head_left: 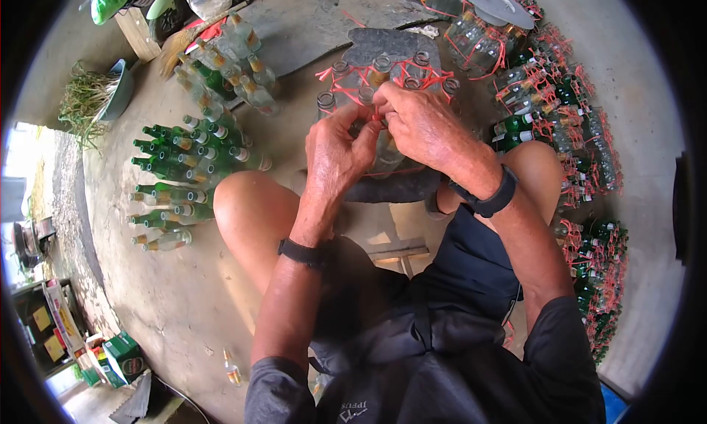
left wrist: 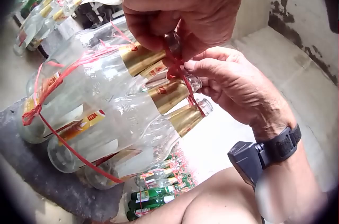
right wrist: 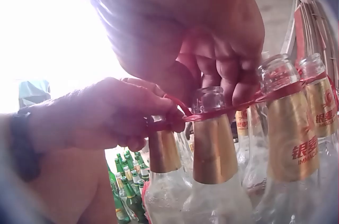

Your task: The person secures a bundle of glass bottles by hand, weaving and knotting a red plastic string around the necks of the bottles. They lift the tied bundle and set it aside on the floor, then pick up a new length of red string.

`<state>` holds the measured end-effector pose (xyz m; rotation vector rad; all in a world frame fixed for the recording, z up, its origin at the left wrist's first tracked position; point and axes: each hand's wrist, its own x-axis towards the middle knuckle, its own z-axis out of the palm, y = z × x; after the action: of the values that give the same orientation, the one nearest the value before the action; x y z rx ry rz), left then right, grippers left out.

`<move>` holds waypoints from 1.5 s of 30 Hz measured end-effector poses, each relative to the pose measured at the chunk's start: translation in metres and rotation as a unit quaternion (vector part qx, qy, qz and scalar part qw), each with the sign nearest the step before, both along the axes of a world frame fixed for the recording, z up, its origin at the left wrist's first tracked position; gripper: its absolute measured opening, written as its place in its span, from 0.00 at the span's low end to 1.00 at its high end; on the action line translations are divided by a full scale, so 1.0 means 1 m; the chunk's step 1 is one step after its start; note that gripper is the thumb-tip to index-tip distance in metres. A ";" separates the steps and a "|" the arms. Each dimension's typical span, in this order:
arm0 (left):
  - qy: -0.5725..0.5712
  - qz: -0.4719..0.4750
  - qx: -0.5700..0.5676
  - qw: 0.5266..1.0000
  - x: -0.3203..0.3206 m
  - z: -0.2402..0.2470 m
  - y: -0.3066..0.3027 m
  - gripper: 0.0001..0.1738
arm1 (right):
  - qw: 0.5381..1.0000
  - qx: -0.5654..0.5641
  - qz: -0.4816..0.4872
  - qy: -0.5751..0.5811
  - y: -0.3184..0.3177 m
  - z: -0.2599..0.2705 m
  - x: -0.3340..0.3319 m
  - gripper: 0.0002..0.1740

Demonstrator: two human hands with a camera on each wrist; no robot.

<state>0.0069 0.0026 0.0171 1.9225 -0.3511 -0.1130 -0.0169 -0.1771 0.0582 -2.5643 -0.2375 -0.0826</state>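
Observation:
A cluster of clear glass bottles (right wrist: 217, 197) with gold neck labels stands upright between the person's knees. Red plastic twine (right wrist: 212, 115) runs around the necks, and another band of it circles the bodies low down in the left wrist view. My left hand (head_left: 339, 148) pinches the twine at the near side of the bundle, thumb and fingers bent close to the bottle tops. Right beside it, my right hand (head_left: 431, 125) pinches the same twine, its fingertips meeting the left hand's over the necks. The fingers partly hide the spot where the strands cross.
Loose green bottles (head_left: 166, 162) and clear bottles (head_left: 254, 85) stand on the floor at left. Many tied bundles (head_left: 545, 92) line the right wall. A dark slab (head_left: 398, 188) lies under the bundle. One small bottle (head_left: 232, 366) stands at lower left, near boxes (head_left: 121, 358).

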 end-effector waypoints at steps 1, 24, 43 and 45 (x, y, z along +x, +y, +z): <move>0.001 0.002 0.008 1.000 0.000 0.000 0.000 0.11 | 1.000 0.016 -0.009 0.013 0.001 0.000 0.000 0.15; -0.138 0.039 0.087 0.986 -0.008 0.007 -0.001 0.08 | 0.988 0.112 -0.097 0.043 0.020 -0.005 -0.002 0.32; -0.115 0.012 0.152 0.982 -0.003 0.018 -0.001 0.07 | 0.984 0.155 -0.092 0.006 0.024 -0.007 -0.007 0.32; -0.120 0.013 0.151 0.981 -0.003 0.016 -0.001 0.08 | 0.984 0.156 -0.090 0.001 0.024 -0.007 -0.008 0.32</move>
<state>0.0043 0.0020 0.0331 2.2471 -0.4930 0.0901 -0.0251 -0.1529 0.0517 -2.2678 0.0091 -0.1704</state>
